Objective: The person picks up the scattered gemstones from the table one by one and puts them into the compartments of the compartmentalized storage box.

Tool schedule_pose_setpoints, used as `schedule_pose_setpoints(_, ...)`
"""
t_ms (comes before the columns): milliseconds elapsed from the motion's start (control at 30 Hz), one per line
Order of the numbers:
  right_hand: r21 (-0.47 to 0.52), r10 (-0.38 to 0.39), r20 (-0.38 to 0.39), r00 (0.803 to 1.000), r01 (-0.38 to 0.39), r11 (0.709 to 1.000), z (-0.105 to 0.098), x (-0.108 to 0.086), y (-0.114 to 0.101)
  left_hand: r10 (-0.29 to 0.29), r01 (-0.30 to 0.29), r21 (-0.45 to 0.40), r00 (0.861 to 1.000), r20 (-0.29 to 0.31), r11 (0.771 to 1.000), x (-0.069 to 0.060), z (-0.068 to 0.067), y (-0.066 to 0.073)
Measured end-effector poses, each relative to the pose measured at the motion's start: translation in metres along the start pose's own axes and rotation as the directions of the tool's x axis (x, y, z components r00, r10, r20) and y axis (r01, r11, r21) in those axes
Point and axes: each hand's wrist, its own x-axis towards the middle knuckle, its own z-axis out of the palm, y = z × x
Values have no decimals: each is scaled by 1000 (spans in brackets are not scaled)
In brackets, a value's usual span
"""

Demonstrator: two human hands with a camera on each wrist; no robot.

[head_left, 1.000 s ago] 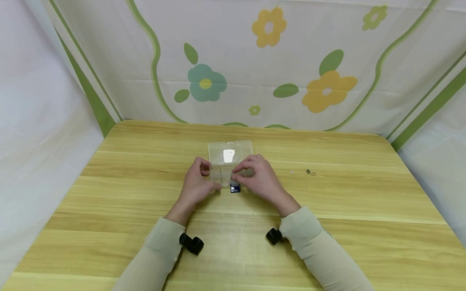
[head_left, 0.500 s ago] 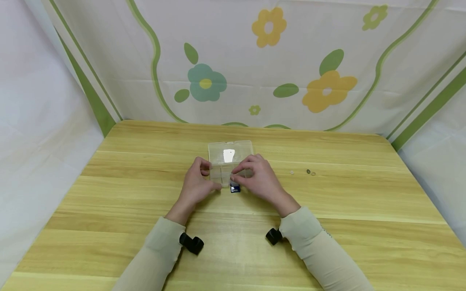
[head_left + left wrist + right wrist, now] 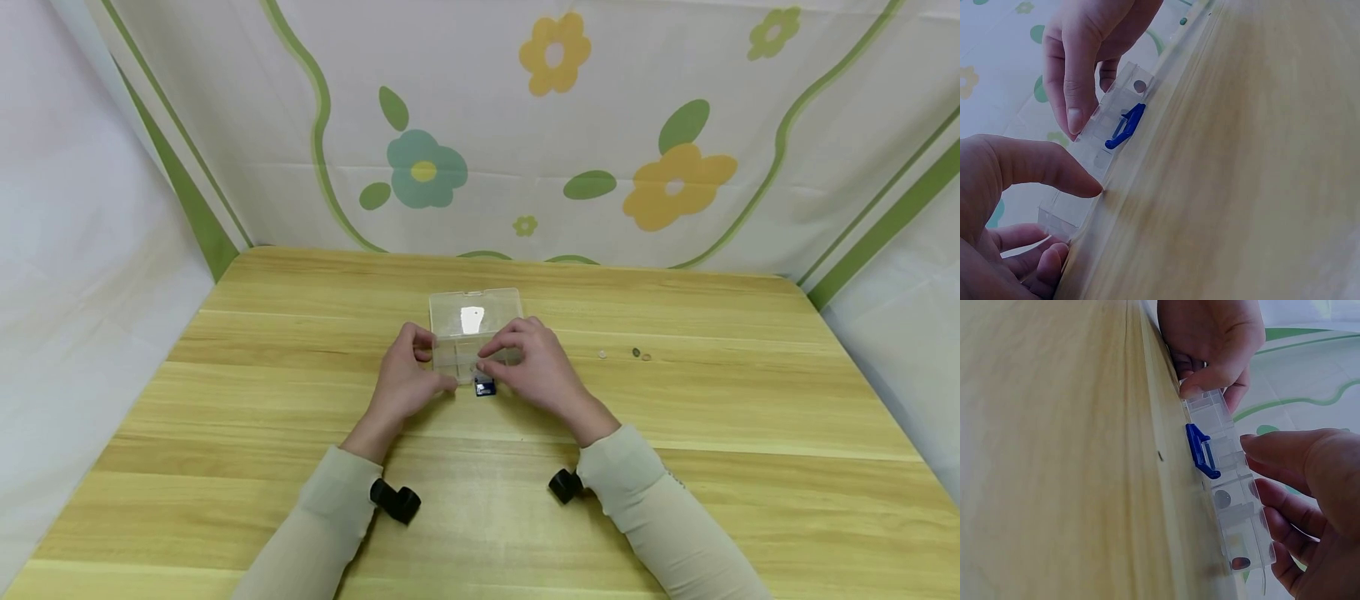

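Note:
A clear plastic compartment box (image 3: 445, 372) stands on the table with its lid (image 3: 453, 312) raised at the back. Its blue latch (image 3: 485, 387) hangs from the front side. My left hand (image 3: 402, 372) grips the box's left end, thumb at the front and fingers round the side. Over the middle of the box is my right hand (image 3: 536, 367), thumb and index fingertips close together at a compartment. Whether they pinch something small is hidden. In the right wrist view, small round grey pieces (image 3: 1222, 499) show through the compartments at the right end.
To the right on the wooden table (image 3: 712, 400) lie a small whitish piece (image 3: 602, 355), a dark round piece (image 3: 636, 352) and a pale ring-like piece (image 3: 647, 357). A flowered cloth (image 3: 487, 125) hangs behind the table's back edge.

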Motion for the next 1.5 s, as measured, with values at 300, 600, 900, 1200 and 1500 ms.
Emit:
schedule_pose_setpoints(300, 1, 12, 1, 1000, -12, 1000, 0, 1, 1, 3, -3, -4, 1000, -1, 1000, 1, 0, 0)
schedule_pose_setpoints(600, 61, 37, -34, 999, -35, 998, -5, 0, 5, 5, -5, 10, 1000, -7, 1000, 0, -1, 1)
schedule_pose_setpoints(900, 93, 61, -70, 996, -54, 994, -13, 0, 16, -5, 6, 19, 1000, -8, 1000, 2, 0, 0)
schedule_pose_setpoints(1200, 102, 135, -89, 987, -126, 987, -37, -5, 29, -3, 3, 18, 1000, -7, 1000, 1, 1, 0)
schedule_pose_setpoints(1500, 59, 196, -119, 973, -190, 980, -50, -9, 50, -8, 8, 6, 1000, -7, 1000, 1, 1, -1)
